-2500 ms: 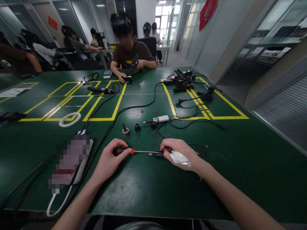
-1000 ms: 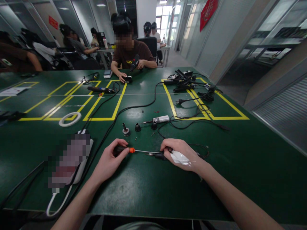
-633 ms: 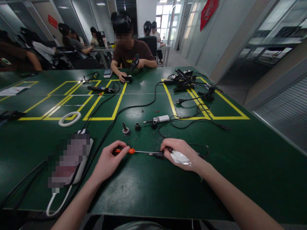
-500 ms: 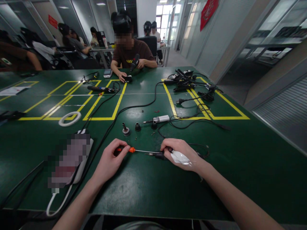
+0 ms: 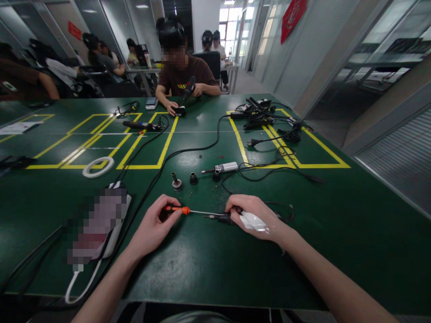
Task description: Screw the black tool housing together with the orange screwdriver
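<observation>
My left hand (image 5: 155, 226) is closed around the orange and black handle of a screwdriver (image 5: 182, 210). The screwdriver's thin metal shaft points right and ends at the fingers of my right hand (image 5: 252, 217). Those fingers grip a black tool (image 5: 221, 218) with a slim metal tip pointing left; its rear part is hidden under the palm. Clear film or tape is on the right hand. Beyond the hands stand a metal-based part (image 5: 177, 184) and two black collars, one of them this collar (image 5: 193, 178). A silver and black cylindrical tool part (image 5: 226, 168) lies behind them.
A phone (image 5: 96, 224) on a white power block lies left, with cables running past it. Farther off are a white tape ring (image 5: 98, 167) and a heap of black corded tools (image 5: 257, 113). Across the table a person holds a power tool. Tiny screws lie near my hands.
My left fingers have loosened and shifted slightly on the screwdriver, showing more of its handle. The right hand and black tool look unmoved.
</observation>
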Tool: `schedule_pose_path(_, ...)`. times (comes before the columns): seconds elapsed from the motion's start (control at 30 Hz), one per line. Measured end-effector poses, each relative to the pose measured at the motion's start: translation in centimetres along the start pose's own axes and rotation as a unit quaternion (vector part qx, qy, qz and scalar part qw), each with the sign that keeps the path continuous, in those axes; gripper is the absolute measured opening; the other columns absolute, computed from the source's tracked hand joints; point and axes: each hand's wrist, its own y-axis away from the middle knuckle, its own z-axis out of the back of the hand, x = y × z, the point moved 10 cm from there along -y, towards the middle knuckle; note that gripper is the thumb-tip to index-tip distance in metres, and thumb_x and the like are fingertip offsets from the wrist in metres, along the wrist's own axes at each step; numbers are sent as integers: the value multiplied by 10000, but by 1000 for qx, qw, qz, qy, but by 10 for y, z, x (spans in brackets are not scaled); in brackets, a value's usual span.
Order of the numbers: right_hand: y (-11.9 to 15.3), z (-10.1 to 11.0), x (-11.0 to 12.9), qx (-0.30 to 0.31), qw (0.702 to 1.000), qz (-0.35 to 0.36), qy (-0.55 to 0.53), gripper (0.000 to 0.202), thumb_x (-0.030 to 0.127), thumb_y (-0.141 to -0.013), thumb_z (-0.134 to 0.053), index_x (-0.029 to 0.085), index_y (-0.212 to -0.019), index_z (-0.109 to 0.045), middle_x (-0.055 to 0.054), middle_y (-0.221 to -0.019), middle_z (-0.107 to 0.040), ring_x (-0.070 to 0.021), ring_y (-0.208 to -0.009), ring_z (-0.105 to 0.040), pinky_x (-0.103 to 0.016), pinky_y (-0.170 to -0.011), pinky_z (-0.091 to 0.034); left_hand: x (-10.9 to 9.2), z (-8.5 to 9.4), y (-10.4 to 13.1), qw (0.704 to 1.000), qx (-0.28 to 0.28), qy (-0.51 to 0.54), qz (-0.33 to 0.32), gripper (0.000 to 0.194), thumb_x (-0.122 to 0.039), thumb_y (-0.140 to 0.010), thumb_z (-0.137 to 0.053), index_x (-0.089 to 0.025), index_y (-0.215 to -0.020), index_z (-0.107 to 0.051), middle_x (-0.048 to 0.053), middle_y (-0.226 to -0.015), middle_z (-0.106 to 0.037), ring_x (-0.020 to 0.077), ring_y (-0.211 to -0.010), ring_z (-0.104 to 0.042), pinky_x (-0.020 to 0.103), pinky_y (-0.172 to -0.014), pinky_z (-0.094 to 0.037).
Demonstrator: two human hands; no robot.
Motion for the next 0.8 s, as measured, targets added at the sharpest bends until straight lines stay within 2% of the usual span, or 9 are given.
schedule_pose_path(0.27,0,1,1,7,1000,-1,-2,125,109,-856,-570,188,-843,-666,-34,-839,-702,-171,-751,-651,-270,-718,-460,-6,-1,-1,998,2,-55,-23,288,-468,-922,-620,-212,-849,-730,27,-815,-732,196,-731,-642,301,-723,-514)
schedule_pose_path(0.37,0,1,2,9,1000,-2,-2,127,111,-862,-568,187,-842,-667,-36,-840,-705,-173,-750,-649,-273,-716,-462,-13,-2,-1,997,2,-69,-38,284,-441,-943,-583,-213,-835,-713,32,-812,-706,198,-738,-633,296,-707,-503)
schedule_pose_path(0.47,0,1,2,9,1000,-4,-2,127,115,-864,-568,188,-844,-670,-39,-844,-709,-178,-755,-650,-282,-726,-468,-19,0,0,997,-5,-65,-52,194,-370,-924,-589,-215,-872,-695,42,-867,-674,204,-788,-637,298,-715,-507)
schedule_pose_path(0.57,0,1,2,10,1000,-5,-7,131,118,-865,-566,192,-849,-673,-37,-850,-711,-178,-764,-654,-282,-732,-473,-17,0,1,998,-2,-51,-44,111,-318,-873,-638,-219,-916,-667,32,-897,-655,203,-816,-638,298,-730,-517)
schedule_pose_path(0.8,0,1,1,6,1000,-6,-8,134,118,-861,-564,193,-842,-674,-37,-843,-712,-176,-760,-650,-274,-722,-462,-11,0,1,999,17,-17,-31,136,-346,-886,-656,-217,-925,-674,24,-905,-659,193,-837,-643,292,-762,-529)
